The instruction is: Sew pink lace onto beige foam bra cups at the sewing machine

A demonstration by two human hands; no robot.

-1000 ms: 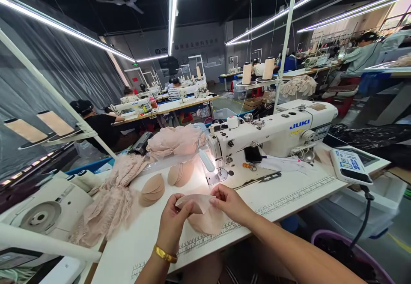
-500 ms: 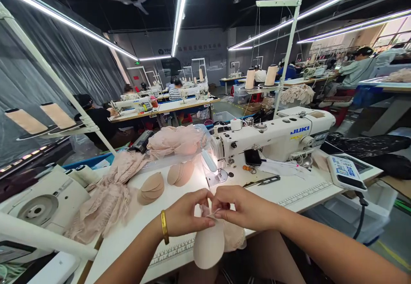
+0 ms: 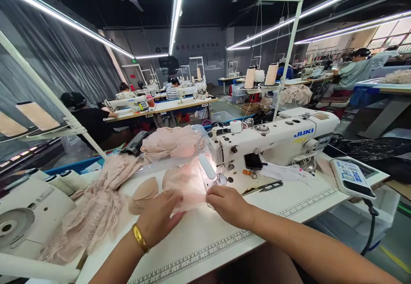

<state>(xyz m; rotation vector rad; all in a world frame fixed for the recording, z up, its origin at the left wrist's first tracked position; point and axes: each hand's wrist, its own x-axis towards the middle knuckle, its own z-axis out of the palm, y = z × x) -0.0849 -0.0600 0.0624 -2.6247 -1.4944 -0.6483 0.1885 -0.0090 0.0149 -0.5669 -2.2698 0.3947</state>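
Observation:
Sheer pale pink fabric [image 3: 186,185] spreads over the white table beside the lit needle area of the JUKI sewing machine [image 3: 272,136]. My right hand [image 3: 227,204] pinches the fabric's right edge just in front of the needle area. At the fabric's left lies my left hand [image 3: 160,215], with a gold bracelet at the wrist; its thumb and fingers are apart and its fingertips rest on the cloth. Skin-toned oval pads [image 3: 144,192] lie in a pile behind my left hand, partly hidden by it.
Ruffled pink pieces [image 3: 93,211] lie at the left, with another heap [image 3: 170,140] behind. Black snips [image 3: 269,186] and a small screwdriver with an orange handle [image 3: 248,172] lie right of the needle. A control panel [image 3: 351,177] stands at the right edge.
Both hands have moved from the table's front edge toward the machine and drawn apart. The pad and lace held low in front are no longer visible there; sheer fabric now spreads beside the needle area.

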